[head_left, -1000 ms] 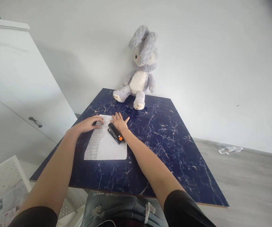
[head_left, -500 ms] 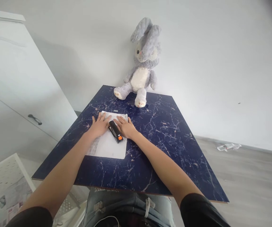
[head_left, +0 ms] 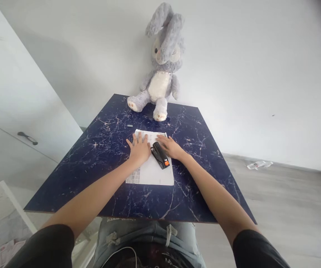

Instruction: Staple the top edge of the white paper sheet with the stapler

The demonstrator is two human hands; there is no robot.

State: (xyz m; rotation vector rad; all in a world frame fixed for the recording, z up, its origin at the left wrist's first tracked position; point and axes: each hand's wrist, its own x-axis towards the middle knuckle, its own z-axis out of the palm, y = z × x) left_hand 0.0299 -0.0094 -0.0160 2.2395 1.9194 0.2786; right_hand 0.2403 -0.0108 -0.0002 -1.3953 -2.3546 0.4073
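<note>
White printed paper (head_left: 152, 175) lies on the dark blue marble-patterned table, with a black stapler (head_left: 158, 153) with an orange patch resting on it at a slant. My left hand (head_left: 140, 150) presses flat on the paper's left side, fingers spread, its thumb side close against the stapler. On the other side, my right hand (head_left: 173, 147) reaches over the paper's right edge beside the stapler. Its fingers are stretched out and slightly blurred; whether they touch the stapler I cannot tell. A small grey strip (head_left: 130, 125) sits on the table beyond the paper's upper left corner.
A grey plush rabbit (head_left: 160, 85) sits at the back of the table (head_left: 202, 178) against the wall. To the left stand a white cabinet (head_left: 15, 93) and a white perforated rack (head_left: 1, 208). Clear plastic packaging (head_left: 259, 165) lies on the floor at right.
The paper, stapler and both hands have shifted right across the table, so the grey strip now lies left of the paper's top. The camera view has shifted slightly too.
</note>
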